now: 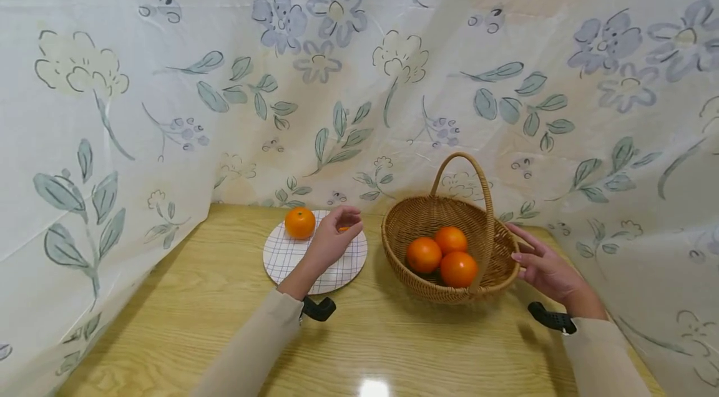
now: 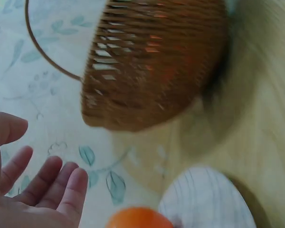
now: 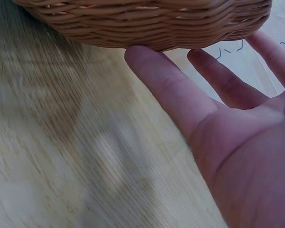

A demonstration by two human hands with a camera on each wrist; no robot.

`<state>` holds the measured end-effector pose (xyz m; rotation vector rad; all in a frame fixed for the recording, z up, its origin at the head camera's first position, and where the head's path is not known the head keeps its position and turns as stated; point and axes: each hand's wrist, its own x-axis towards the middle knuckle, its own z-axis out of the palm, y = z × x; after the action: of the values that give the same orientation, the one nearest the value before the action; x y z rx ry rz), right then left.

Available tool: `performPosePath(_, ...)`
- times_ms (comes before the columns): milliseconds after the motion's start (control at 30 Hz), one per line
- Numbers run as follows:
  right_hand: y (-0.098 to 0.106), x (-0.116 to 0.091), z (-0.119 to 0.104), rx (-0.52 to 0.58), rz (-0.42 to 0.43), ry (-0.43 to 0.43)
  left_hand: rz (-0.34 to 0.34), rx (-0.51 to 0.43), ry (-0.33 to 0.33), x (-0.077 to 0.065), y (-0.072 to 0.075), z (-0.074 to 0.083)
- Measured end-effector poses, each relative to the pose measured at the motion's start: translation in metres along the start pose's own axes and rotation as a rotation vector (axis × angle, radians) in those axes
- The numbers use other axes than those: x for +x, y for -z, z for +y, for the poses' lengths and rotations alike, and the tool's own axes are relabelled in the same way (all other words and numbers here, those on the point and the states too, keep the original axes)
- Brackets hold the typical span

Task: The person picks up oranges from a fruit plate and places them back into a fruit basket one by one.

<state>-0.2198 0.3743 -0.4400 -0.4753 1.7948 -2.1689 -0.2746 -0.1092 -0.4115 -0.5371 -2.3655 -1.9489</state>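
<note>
Above the right part of a white checked plate [image 1: 274, 258], my left hand [image 1: 331, 240] holds nothing, its fingers loosely bent. An orange [image 1: 300, 223] sits on the plate's back left. Part of another orange [image 1: 344, 230] shows behind the left hand, mostly hidden by it. To the right stands a wicker basket [image 1: 404, 222] with a tall handle and three oranges [image 1: 451, 240] inside. My right hand [image 1: 547, 269] is at the basket's right side, fingers spread. In the right wrist view its fingertips [image 3: 137, 53] are right at the woven rim.
A light wooden table [image 1: 202, 309] carries the plate and basket. Floral cloth [image 1: 337, 85] hangs behind the table and along both sides, close behind the basket. The basket's handle [image 1: 487, 197] arches well above its rim.
</note>
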Motion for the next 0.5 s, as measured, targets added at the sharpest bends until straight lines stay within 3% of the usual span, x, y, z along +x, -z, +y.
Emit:
performPosePath(267, -0.002, -0.001, 0.001, -0.01, 0.013, -0.002, 0.061, 0.081, -0.001, -0.027, 0.027, -0.014)
performPosePath(500, -0.003, -0.002, -0.001, -0.007, 0.027, 0.003, 0.176, 0.135, 0.021, -0.034, 0.057, -0.026)
